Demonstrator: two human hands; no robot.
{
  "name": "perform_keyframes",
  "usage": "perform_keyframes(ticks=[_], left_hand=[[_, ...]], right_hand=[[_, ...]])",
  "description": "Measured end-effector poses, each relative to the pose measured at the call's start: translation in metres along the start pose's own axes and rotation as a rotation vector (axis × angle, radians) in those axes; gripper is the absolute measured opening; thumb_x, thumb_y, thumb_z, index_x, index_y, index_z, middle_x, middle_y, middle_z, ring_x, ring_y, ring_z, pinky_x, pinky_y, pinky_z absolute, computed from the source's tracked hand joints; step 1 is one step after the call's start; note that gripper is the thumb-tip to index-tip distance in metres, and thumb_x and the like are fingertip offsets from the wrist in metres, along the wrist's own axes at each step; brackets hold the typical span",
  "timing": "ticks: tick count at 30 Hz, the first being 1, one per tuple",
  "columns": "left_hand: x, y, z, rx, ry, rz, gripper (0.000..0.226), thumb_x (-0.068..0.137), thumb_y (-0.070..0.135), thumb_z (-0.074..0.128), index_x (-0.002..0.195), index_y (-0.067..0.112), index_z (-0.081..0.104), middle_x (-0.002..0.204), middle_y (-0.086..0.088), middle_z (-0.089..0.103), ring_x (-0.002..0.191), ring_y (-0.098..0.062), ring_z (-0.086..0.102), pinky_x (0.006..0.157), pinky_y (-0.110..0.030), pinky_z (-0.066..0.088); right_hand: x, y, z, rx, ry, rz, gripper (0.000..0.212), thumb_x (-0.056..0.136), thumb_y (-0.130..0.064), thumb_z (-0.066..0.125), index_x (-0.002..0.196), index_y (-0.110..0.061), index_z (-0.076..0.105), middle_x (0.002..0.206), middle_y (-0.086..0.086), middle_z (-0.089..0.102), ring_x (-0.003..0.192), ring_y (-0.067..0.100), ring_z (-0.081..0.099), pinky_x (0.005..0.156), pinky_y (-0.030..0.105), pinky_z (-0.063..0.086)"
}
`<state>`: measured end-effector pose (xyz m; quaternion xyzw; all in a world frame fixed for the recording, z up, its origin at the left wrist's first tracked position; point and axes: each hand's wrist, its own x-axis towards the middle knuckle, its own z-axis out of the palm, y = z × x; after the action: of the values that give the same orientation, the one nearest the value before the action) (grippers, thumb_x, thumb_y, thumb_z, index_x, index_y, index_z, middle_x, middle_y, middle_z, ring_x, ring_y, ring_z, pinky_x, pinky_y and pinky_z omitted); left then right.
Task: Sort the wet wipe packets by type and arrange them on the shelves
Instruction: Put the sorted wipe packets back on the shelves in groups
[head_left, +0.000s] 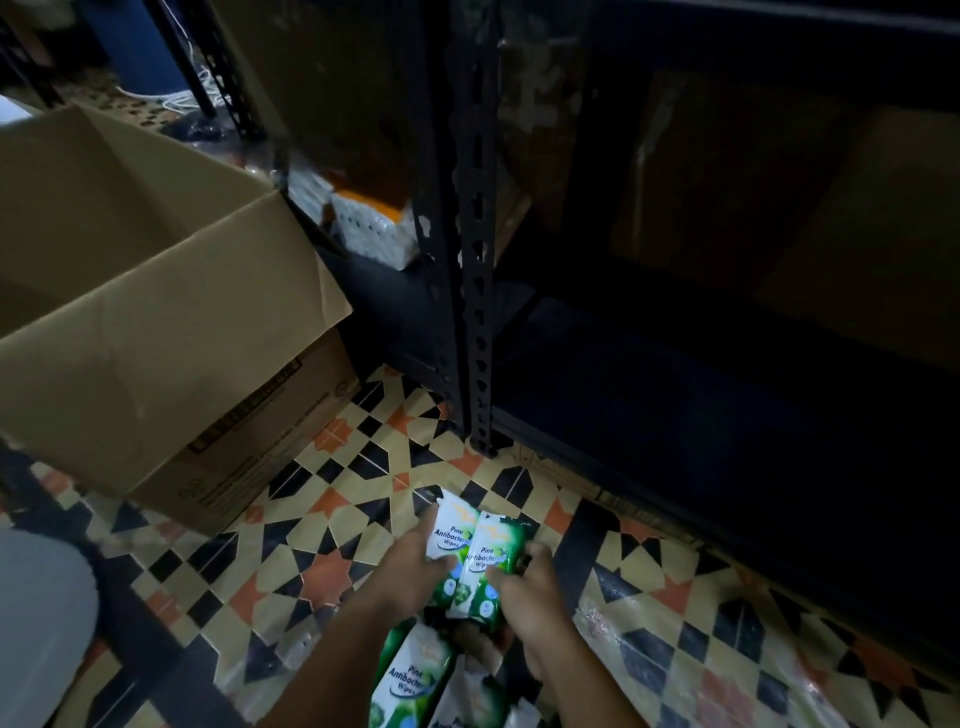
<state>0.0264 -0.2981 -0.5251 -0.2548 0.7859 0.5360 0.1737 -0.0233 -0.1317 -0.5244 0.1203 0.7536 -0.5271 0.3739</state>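
Left of the shelf stands a box. Before the shelf, left hand and right hand each grip one pine packet; gathering step. Next: lift both onto the shelf.

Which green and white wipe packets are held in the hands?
The two upright Pine Antibacterial packets, side by side between left hand and right hand; other packets lie below.
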Motion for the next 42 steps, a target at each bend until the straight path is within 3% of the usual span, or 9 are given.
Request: perform_keyframes(ticks=[3, 7, 13, 17, 25, 28, 32, 37, 42], left_hand=[[-0.014, 0.019, 0.006, -0.107, 0.022, 0.000, 0.072, 0.102, 0.005, 0.055, 0.158, 0.025, 0.014, 0.136, 0.010, 0.047, 0.104, 0.005, 0.049, 0.067, 0.003, 0.038], [-0.030, 0.048, 0.003, -0.210, 0.055, 0.055, 0.076, 0.103, 0.014, 0.056, 0.160, 0.027, 0.008, 0.150, 0.018, 0.026, 0.128, -0.003, 0.035, 0.100, -0.016, 0.031], [-0.067, 0.119, -0.020, -0.279, 0.070, 0.233, 0.080, 0.096, 0.033, 0.066, 0.159, 0.038, 0.017, 0.150, 0.008, 0.051, 0.132, -0.014, 0.053, 0.113, -0.046, 0.041], [-0.104, 0.178, -0.037, -0.265, 0.112, 0.403, 0.087, 0.091, 0.043, 0.066, 0.160, 0.038, 0.013, 0.153, 0.010, 0.047, 0.135, -0.010, 0.051, 0.113, -0.045, 0.042], [-0.192, 0.291, -0.063, -0.202, 0.199, 0.697, 0.071, 0.097, 0.028, 0.064, 0.157, 0.034, 0.026, 0.138, 0.008, 0.062, 0.127, -0.016, 0.060, 0.106, -0.050, 0.048], [-0.216, 0.322, -0.072, -0.181, 0.258, 0.767, 0.084, 0.096, 0.038, 0.067, 0.160, 0.037, 0.013, 0.146, 0.027, 0.045, 0.137, -0.002, 0.044, 0.115, -0.043, 0.039], [-0.231, 0.360, -0.085, -0.191, 0.326, 0.810, 0.098, 0.082, 0.062, 0.070, 0.157, 0.049, 0.009, 0.146, 0.019, 0.052, 0.133, -0.009, 0.053, 0.110, -0.046, 0.045], [-0.243, 0.416, -0.092, -0.101, 0.543, 0.877, 0.071, 0.094, 0.029, 0.070, 0.153, 0.040, 0.033, 0.121, 0.017, 0.067, 0.106, 0.000, 0.065, 0.092, -0.029, 0.054], [-0.218, 0.479, -0.094, 0.016, 0.672, 0.846, 0.054, 0.096, 0.024, 0.067, 0.147, 0.018, 0.051, 0.141, -0.004, 0.057, 0.128, -0.017, 0.053, 0.092, -0.012, 0.035]], right_hand=[[-0.011, -0.013, -0.007, -0.021, 0.001, -0.047, 0.035, 0.098, -0.010, 0.058, 0.127, -0.020, 0.041, 0.115, 0.005, 0.064, 0.093, 0.021, 0.068, 0.087, 0.043, 0.058], [-0.039, -0.043, -0.025, -0.092, 0.044, -0.175, 0.043, 0.101, -0.021, 0.055, 0.141, -0.018, 0.037, 0.118, 0.005, 0.063, 0.097, 0.020, 0.066, 0.084, 0.036, 0.056], [-0.093, -0.103, -0.058, -0.109, 0.140, -0.417, 0.045, 0.098, -0.025, 0.058, 0.138, -0.027, 0.037, 0.119, 0.001, 0.064, 0.099, 0.018, 0.067, 0.087, 0.041, 0.057], [-0.140, -0.148, -0.084, -0.090, 0.159, -0.573, 0.042, 0.101, -0.023, 0.057, 0.138, -0.028, 0.036, 0.111, -0.007, 0.063, 0.092, 0.007, 0.066, 0.074, 0.023, 0.055], [-0.237, -0.228, -0.125, 0.004, 0.255, -0.878, 0.050, 0.097, -0.025, 0.063, 0.143, -0.026, 0.042, 0.111, -0.004, 0.065, 0.094, 0.011, 0.070, 0.085, 0.039, 0.060], [-0.270, -0.253, -0.138, 0.038, 0.288, -0.963, 0.046, 0.096, -0.024, 0.066, 0.136, -0.030, 0.045, 0.106, -0.005, 0.066, 0.090, 0.011, 0.071, 0.081, 0.034, 0.060], [-0.304, -0.288, -0.153, 0.033, 0.340, -1.033, 0.050, 0.095, -0.026, 0.067, 0.135, -0.036, 0.038, 0.102, -0.001, 0.065, 0.088, 0.014, 0.068, 0.071, 0.025, 0.052], [-0.322, -0.339, -0.175, -0.019, 0.403, -1.055, 0.041, 0.095, -0.024, 0.064, 0.126, -0.036, 0.040, 0.090, 0.002, 0.068, 0.076, 0.019, 0.066, 0.067, 0.034, 0.050], [-0.309, -0.400, -0.199, -0.214, 0.548, -1.062, 0.025, 0.098, -0.018, 0.055, 0.113, -0.035, 0.045, 0.075, 0.006, 0.061, 0.061, 0.022, 0.054, 0.058, 0.035, 0.040]])
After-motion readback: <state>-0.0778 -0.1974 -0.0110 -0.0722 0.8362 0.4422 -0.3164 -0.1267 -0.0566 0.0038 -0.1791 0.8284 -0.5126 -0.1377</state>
